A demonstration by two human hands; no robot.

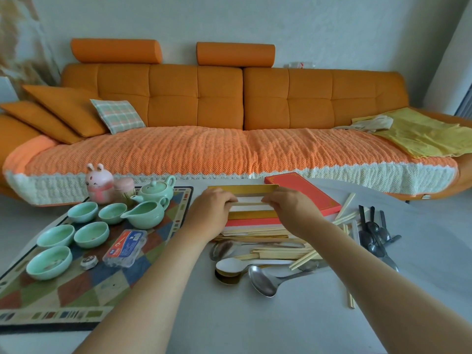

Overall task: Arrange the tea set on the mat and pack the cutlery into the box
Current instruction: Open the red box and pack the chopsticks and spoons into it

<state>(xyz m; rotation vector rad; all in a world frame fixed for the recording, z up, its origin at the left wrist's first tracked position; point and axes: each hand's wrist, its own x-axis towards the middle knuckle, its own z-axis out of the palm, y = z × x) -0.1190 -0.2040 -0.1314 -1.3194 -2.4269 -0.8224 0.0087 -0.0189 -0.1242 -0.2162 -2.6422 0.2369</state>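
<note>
The fingers [229, 200] of the left hand [212, 209] were curled and bunched together, their tips pinching the left end of a white strip [250, 204] that lay across the open box [251, 215]. The right hand [291, 209] mirrored it, its fingers [268, 199] bunched on the strip's other end. I couldn't see either thumb.

Over on the left of the table [255, 323], the mat [76, 290] carried the tea set. Five cups [91, 234] sat in a loose cluster on its near-left part. A rabbit [99, 182] stood at the far edge, with the teapot [155, 190] to its right. The pitcher [144, 213] was just in front of the teapot. A plastic case [125, 247] lay on the mat, right of the cups.

The box sat mid-table, just right of the mat, gold inside with red walls. Its red lid [304, 194] lay just behind the right hand. Chopsticks [275, 254] were heaped in front of the box, between the forearms. Nearer me lay a white spoon [227, 264] and a ladle [263, 282]. Farther right were dark spoons [375, 233], piled together, well apart from the box. An orange sofa [219, 98] ran behind it all.
</note>
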